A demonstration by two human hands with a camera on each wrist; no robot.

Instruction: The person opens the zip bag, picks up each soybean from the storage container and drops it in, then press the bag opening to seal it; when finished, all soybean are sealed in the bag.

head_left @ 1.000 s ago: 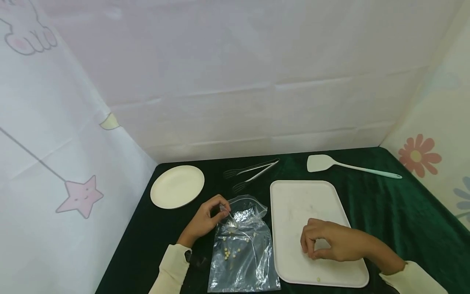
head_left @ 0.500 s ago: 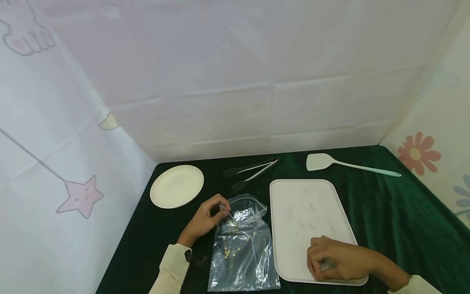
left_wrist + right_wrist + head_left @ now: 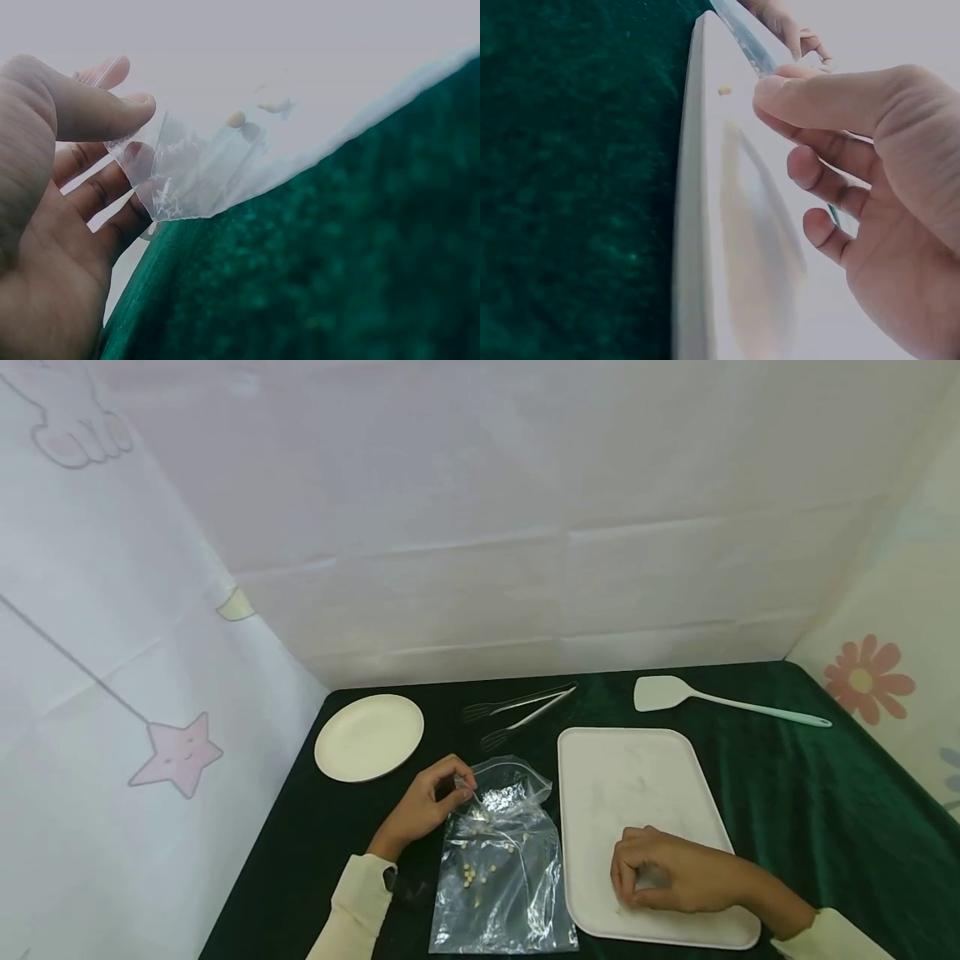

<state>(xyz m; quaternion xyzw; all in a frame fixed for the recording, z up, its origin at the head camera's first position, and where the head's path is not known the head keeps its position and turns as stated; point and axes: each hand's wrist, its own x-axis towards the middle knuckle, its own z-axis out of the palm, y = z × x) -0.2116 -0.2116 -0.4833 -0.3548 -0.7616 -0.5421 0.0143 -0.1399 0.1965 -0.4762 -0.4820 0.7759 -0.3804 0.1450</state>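
Observation:
A clear zip bag (image 3: 504,893) lies on the dark green cloth with several small pale-yellow, bean-like pieces (image 3: 468,875) inside. My left hand (image 3: 423,806) pinches the left edge of its mouth between thumb and fingers. To the right is a white rectangular tray (image 3: 637,760). My right hand (image 3: 675,868) is low over the near part of this tray, its thumb and index fingertips together. Whether anything sits between those fingertips is hidden. One loose yellowish piece (image 3: 724,90) lies on the tray near them in the right wrist view.
A white oval plate (image 3: 369,739) is at the back left. Metal tongs (image 3: 517,717) lie behind the bag. A white spatula (image 3: 663,693) with a pale green handle lies behind the tray. Printed fabric (image 3: 450,527) hangs around the table.
My right hand moved toward the near edge of the tray, covering the small piece there, then came back leftward and farther off. A piece now shows beside its fingertips. My left hand stays on the bag.

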